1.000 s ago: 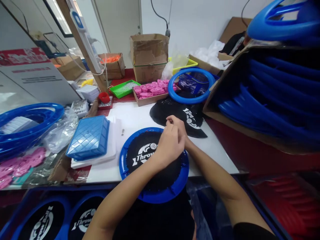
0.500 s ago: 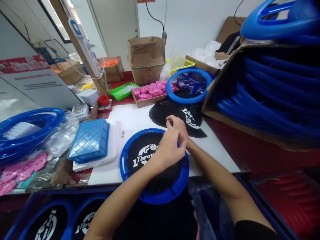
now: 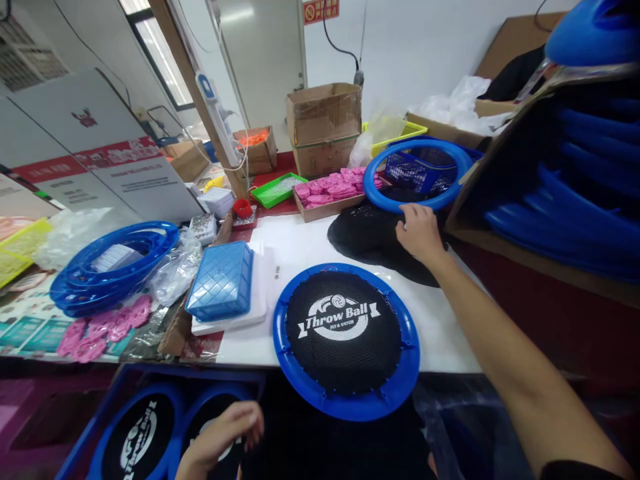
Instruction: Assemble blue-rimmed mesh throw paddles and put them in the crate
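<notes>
A blue hoop (image 3: 286,350) with black mesh printed "Throw Ball" lies at the table's front edge, its near rim overhanging. My right hand (image 3: 421,232) reaches over loose black mesh fabric (image 3: 363,237), its fingertips at the near rim of a bare blue ring (image 3: 371,183). Its fingers are bent and slightly apart; whether they press on the ring or the fabric I cannot make out. My left hand (image 3: 231,427) hangs low in front of the table, fingers loosely curled, thumb apart, nothing in it. Behind it are two finished mesh hoops (image 3: 137,433) below table height.
A blue plastic basket (image 3: 220,280) sits upside down on white sheets, left of the hoop. Pink pieces (image 3: 333,188) fill a shallow box behind, beside a green tray (image 3: 280,190). A carton (image 3: 550,247) of blue rings stands right. More blue rings (image 3: 115,267) lie left.
Both hands were together over the hoop's right side. My right hand has moved forward to the bare ring; my left has dropped down and left. The view has turned left.
</notes>
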The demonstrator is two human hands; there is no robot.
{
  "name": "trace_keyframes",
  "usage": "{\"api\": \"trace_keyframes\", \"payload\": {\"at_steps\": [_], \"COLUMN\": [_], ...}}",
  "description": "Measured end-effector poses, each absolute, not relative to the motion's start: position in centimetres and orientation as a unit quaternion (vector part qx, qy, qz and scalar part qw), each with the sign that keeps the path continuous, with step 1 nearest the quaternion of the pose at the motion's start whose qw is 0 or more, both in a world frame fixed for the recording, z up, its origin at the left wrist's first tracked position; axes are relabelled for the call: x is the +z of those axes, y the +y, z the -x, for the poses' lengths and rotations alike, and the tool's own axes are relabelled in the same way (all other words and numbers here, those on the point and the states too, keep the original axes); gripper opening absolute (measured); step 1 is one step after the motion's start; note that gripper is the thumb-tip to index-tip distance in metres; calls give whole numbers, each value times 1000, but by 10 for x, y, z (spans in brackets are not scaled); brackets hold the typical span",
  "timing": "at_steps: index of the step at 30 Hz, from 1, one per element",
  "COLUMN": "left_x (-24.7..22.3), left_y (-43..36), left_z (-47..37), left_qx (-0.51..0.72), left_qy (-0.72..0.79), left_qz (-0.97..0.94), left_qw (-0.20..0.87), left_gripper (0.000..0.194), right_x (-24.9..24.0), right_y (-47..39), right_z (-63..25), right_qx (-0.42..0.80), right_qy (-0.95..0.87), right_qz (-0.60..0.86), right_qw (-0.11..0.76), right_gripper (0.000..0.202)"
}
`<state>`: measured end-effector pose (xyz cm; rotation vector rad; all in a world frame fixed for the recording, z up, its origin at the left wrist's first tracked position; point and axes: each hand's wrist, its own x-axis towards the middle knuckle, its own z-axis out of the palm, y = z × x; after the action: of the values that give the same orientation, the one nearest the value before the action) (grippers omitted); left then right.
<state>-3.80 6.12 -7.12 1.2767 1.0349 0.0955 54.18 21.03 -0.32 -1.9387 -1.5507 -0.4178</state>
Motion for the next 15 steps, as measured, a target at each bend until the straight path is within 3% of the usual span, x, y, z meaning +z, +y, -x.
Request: {"api": "trace_keyframes", "payload": {"at_steps": [3, 6, 10, 15], "left_x": [-130, -165, -178, -171], "left_y": [74, 90, 106, 105], "left_z": [44, 13, -26, -31], "left_qx": [173, 197, 205, 200], "left_qy": [676, 666, 636, 643], "left_qz": [-508, -526, -563, -572], "left_qw": [505, 492, 487, 468], "left_gripper": [64, 49, 32, 35], "right_x": [-8, -16, -22, -22], "right_y": [225, 229, 223, 220], "right_z": [-563, -574, -580, -591], "right_qx": [-181, -170, -173, -175], "right_qy": [-591, -585, -588, -586], "right_qz": [743, 759, 762, 764], "right_qw": [257, 231, 210, 207], "right_gripper": [54, 53, 50, 57]}}
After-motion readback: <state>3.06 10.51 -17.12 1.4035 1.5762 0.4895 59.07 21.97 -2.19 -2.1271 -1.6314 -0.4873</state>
